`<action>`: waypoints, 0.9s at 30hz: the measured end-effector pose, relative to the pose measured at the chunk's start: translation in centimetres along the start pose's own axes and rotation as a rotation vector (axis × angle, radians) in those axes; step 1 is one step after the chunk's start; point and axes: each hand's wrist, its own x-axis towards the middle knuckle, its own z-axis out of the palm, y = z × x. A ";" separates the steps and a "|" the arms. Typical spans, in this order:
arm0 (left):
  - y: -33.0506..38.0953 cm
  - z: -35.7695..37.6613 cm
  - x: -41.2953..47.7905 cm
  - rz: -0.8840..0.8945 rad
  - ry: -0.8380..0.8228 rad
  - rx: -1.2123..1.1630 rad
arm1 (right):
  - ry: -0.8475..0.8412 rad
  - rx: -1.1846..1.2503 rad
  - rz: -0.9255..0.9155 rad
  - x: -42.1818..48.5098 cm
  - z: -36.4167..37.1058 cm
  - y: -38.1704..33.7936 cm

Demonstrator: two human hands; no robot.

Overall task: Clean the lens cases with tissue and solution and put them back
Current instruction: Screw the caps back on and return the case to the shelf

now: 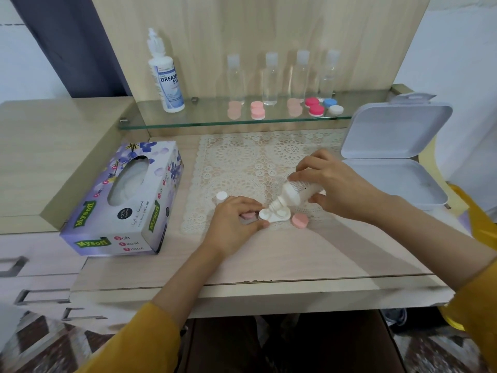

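Note:
My right hand (pixel 333 184) grips a small white solution bottle (pixel 295 194), tipped with its nozzle down over an open white lens case (pixel 277 216) on the lace mat. My left hand (pixel 234 222) pinches the left end of that case and partly covers a pink cap (pixel 247 215). A second pink cap (pixel 300 220) lies just right of the case. The bottle's white cap (pixel 222 196) stands behind my left hand. A purple tissue box (pixel 126 200) sits to the left.
A glass shelf (pixel 188 122) at the back carries a large solution bottle (pixel 165 76), several clear bottles and pink (pixel 257 110), red (pixel 314 106) and blue-white (pixel 333 106) lens cases. An open white box (pixel 390 157) stands at the right. The lace mat (pixel 242 157) covers the desk's middle.

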 end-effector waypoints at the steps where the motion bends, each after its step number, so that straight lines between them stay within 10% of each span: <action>1: 0.0 0.0 0.0 0.004 0.004 0.001 | 0.000 0.002 0.002 0.0 0.0 0.0; 27: 0.4 0.1 -0.1 0.071 0.011 0.071 | -0.024 0.058 0.085 -0.2 0.2 -0.1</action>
